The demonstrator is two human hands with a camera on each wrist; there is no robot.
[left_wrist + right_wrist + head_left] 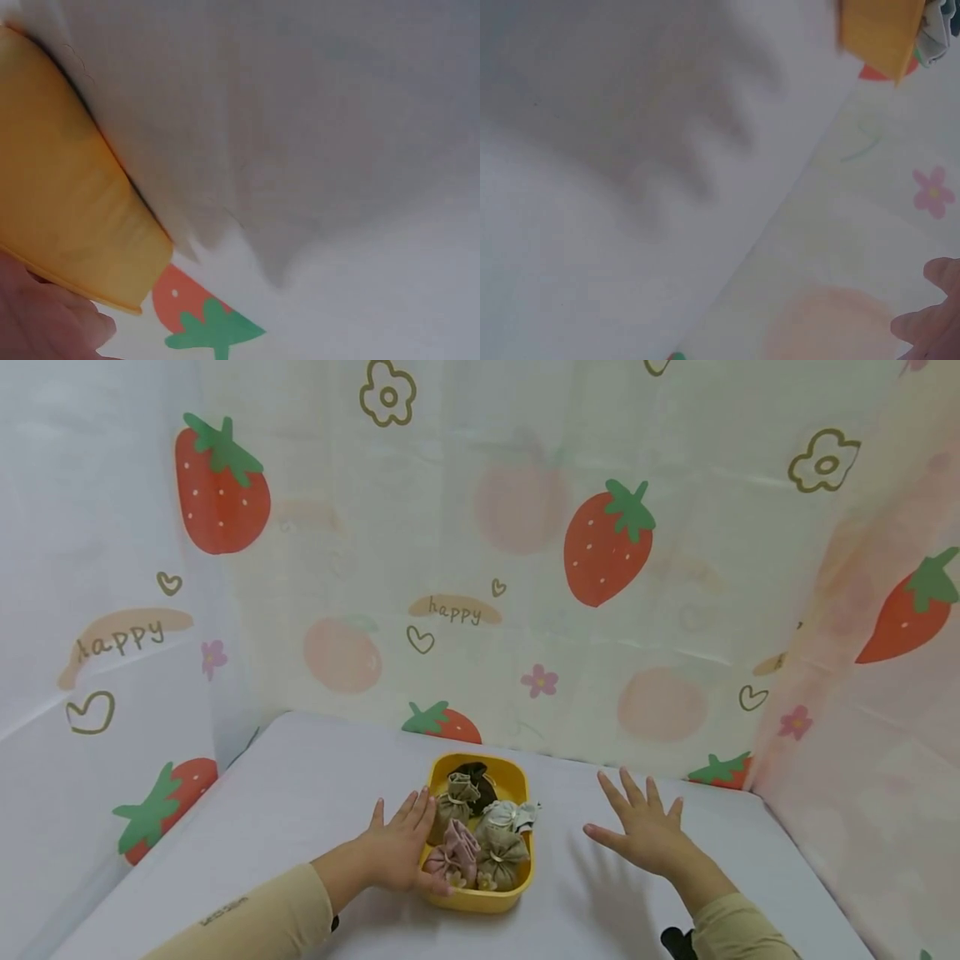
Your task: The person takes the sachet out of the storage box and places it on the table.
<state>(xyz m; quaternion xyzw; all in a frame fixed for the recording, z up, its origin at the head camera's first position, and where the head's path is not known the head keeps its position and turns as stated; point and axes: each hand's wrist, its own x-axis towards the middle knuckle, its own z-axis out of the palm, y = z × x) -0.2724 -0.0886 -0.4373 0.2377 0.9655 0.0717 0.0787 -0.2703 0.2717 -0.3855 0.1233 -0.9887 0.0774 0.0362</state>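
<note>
A yellow plastic box (pixel 480 903) stands on the white table and holds several small tied cloth pouches. Among them are a black pouch (pixel 480 783), an olive one (pixel 454 802), a white patterned one (pixel 504 815), a pink one (pixel 456 850) and a khaki one (pixel 501 853). My left hand (pixel 401 843) is at the box's left side, fingers straight along the rim and thumb by the front corner. The left wrist view shows the box's yellow wall (pixel 67 172) beside the fingers. My right hand (pixel 648 828) hovers right of the box, fingers spread, holding nothing.
White cloth walls printed with strawberries (pixel 609 543), flowers and hearts rise behind and beside the table (pixel 330 768). Small pale flower trims (pixel 487 882) lie at the front inside the box. A dark object (pixel 677 942) shows by the right sleeve.
</note>
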